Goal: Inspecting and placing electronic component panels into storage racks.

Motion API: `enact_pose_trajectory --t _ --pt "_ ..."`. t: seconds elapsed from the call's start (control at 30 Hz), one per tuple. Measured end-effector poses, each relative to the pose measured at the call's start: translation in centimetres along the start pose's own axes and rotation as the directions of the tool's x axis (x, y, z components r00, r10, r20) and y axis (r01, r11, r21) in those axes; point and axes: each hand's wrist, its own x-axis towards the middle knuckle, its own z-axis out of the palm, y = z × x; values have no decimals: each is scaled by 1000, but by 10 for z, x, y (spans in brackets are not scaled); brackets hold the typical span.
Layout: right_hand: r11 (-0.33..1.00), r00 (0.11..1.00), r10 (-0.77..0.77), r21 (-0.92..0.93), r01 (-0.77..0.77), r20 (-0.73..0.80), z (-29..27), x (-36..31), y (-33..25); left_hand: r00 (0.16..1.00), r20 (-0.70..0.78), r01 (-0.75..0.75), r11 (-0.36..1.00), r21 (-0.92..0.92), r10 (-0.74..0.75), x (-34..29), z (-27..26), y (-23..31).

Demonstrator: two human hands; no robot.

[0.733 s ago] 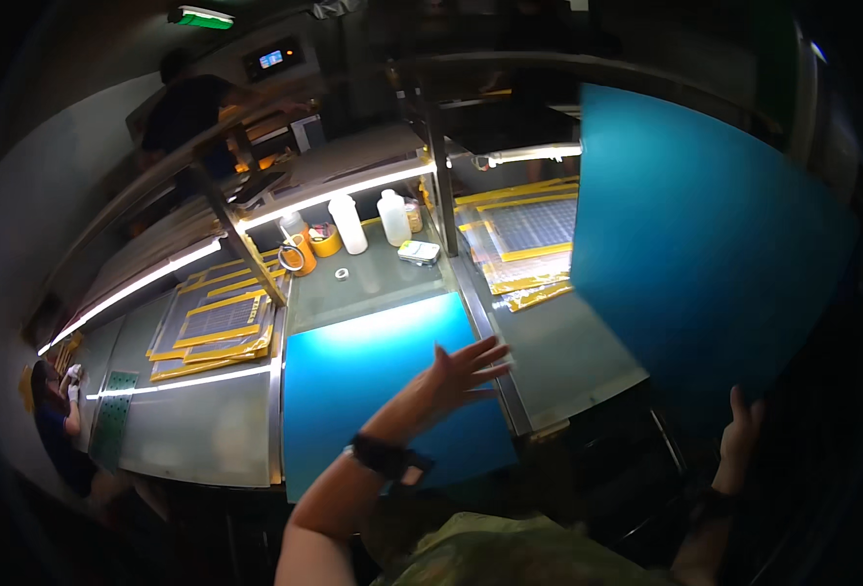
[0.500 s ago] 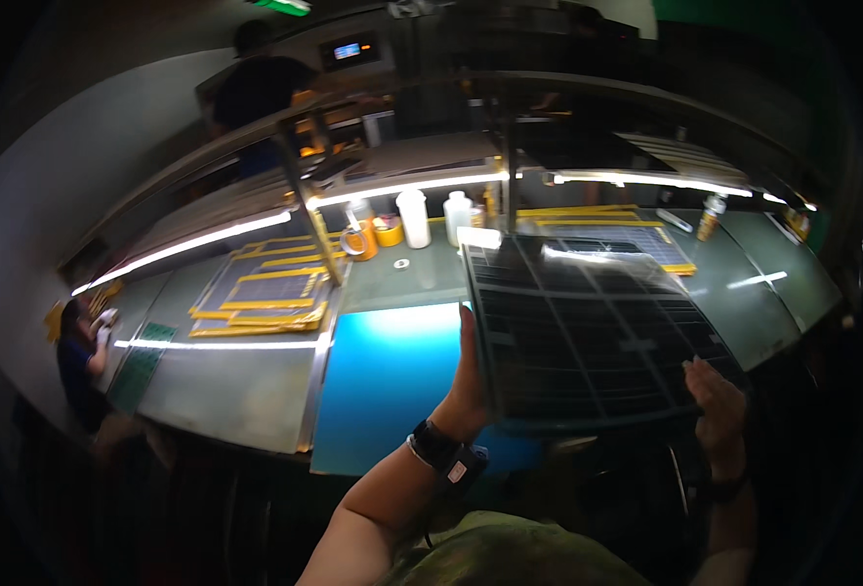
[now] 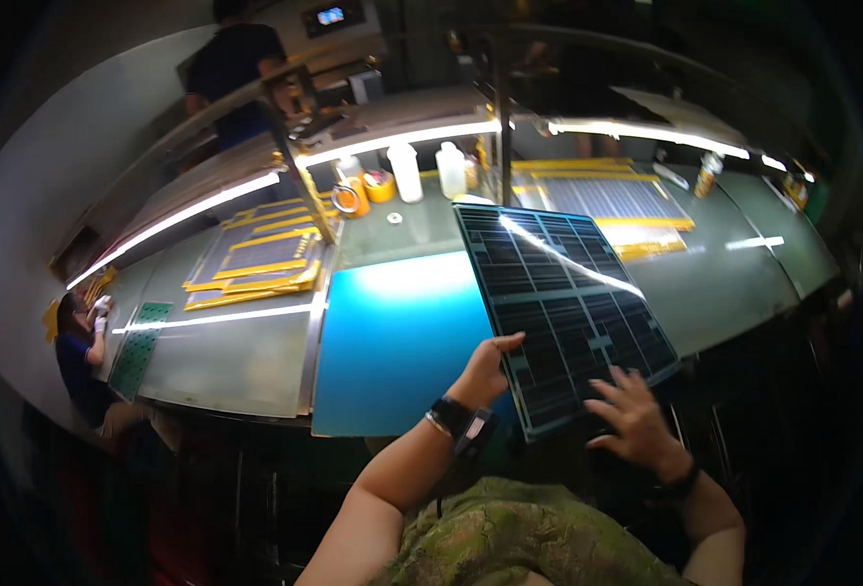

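Note:
A dark, glossy rectangular panel [image 3: 568,293] with a grid of pale lines is tilted in front of me, a streak of light reflected across it. My left hand [image 3: 487,371] is closed on its left edge near the lower corner, thumb over the face and the other fingers hidden behind. At the near right edge, my right hand [image 3: 636,415] has its fingers spread over the panel's face; whether the fingertips touch it is unclear. Left of the panel, a bright blue sheet [image 3: 392,342] lies flat on the bench, partly covered by my left hand and the panel.
Yellow-edged framed sheets lie in a left stack [image 3: 261,259] and a right stack [image 3: 597,200]. White bottles [image 3: 405,173] and orange tape rolls [image 3: 350,198] stand at the back below a lit shelf. A co-worker [image 3: 78,342] sits far left by a green perforated sheet [image 3: 141,342]; another person [image 3: 231,73] stands behind the shelf.
The panel has turned and come into clearer view, with the light streak now across it. My right hand has moved left from beside the panel to over its near edge. The whole view has shifted slightly.

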Motion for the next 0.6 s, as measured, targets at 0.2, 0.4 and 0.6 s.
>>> enact_pose_trajectory --t 0.2,0.4,0.6 --pt "977 994 -38 204 58 -102 36 41 -37 999 -14 42 997 -71 -43 17 -3 -21" --pt "981 994 -83 169 93 -64 49 41 -31 999 29 47 989 -137 -43 11 0 -23" --pt "986 971 -148 43 159 -190 50 48 -51 989 146 21 979 -204 10 13 -3 -22"
